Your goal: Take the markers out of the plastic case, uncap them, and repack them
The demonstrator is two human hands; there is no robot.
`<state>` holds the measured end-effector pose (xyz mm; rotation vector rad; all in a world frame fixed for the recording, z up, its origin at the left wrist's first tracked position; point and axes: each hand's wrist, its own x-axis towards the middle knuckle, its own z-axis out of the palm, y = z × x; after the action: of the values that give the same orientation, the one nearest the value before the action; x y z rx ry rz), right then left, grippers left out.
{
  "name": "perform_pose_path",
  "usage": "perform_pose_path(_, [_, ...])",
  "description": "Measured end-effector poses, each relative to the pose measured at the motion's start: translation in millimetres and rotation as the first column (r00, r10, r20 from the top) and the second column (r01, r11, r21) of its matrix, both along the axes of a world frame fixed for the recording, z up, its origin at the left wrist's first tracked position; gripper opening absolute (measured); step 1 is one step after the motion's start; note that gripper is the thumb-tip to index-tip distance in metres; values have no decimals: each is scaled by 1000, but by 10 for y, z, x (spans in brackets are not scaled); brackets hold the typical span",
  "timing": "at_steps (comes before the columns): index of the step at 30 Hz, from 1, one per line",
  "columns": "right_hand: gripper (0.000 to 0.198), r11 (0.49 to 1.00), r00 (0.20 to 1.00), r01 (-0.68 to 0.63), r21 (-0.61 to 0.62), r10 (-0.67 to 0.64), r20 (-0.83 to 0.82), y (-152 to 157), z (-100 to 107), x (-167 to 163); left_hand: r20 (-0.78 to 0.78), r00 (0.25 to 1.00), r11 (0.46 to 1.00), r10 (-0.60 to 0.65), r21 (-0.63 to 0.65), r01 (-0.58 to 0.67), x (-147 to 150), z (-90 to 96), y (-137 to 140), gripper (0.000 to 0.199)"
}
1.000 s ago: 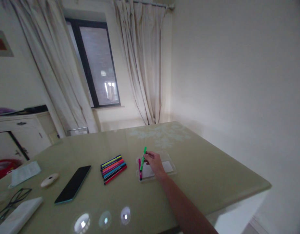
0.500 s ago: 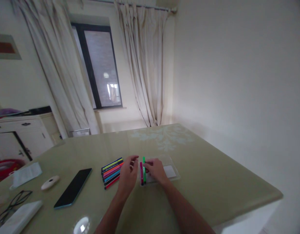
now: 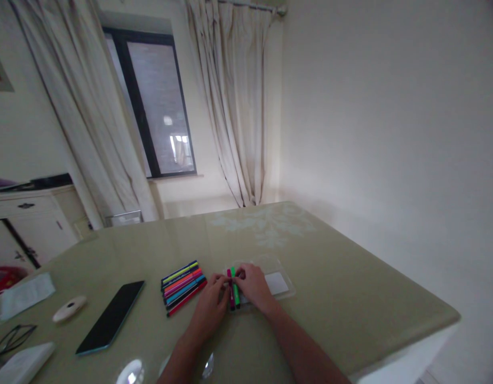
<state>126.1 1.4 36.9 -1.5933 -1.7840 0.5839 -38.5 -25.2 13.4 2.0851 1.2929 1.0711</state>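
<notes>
Landmark: the clear, flat plastic marker case (image 3: 276, 282) is lying on the olive-green glass-topped table (image 3: 330, 288); every place below is being given relative to this case.
Markers in case: two are lying side by side at the case's left end, one slim green felt-tip marker (image 3: 235, 294) and one slim magenta felt-tip marker (image 3: 231, 296) touching it on its left.
Right hand (image 3: 255, 288): it is resting over the left part of the case, fingertips curled onto the upper ends of the two markers; whether it is gripping or only pressing them cannot be told.
Left hand (image 3: 209, 308): it is lying just left of the case, fingers bent toward the magenta marker; contact appears likely, but a firm grasp cannot be told.
Loose markers: one fanned row of coloured felt-tip markers (image 3: 183, 281) is lying on the table to the left of the case, near the left hand; about seven are showing, exact count uncertain.
Other items left of the case: one black smartphone (image 3: 110, 317), one small white oval object (image 3: 69, 309), one pair of dark-framed glasses (image 3: 10, 341), one folded pale paper (image 3: 24, 294), one white book-like slab (image 3: 20, 365).
Behind the case: one dark window (image 3: 158, 106) is standing between two cream curtains (image 3: 234, 101).
</notes>
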Motion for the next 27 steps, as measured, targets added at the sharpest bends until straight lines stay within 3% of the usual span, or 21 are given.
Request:
perform_pose_path(10, [17,1000,999,-26,-2,26,-30,-40,23,14,-55,997,998,49,27,-48,39,21,-70,32])
perform_pose_path(14, [18,992,992,-122,9,122,-20,-52,42,67,-76,996,999,48,25,-46,44,49,-75,31])
perform_pose_path(19, [29,947,949,-313,-69,310,-50,-78,64,197,-138,988,998,62,27,-58,51,71,-80,31])
perform_pose_path(27, [32,945,952,-306,-116,306,-15,-11,-2,239,-271,956,993,110,67,-95,70,120,-89,35])
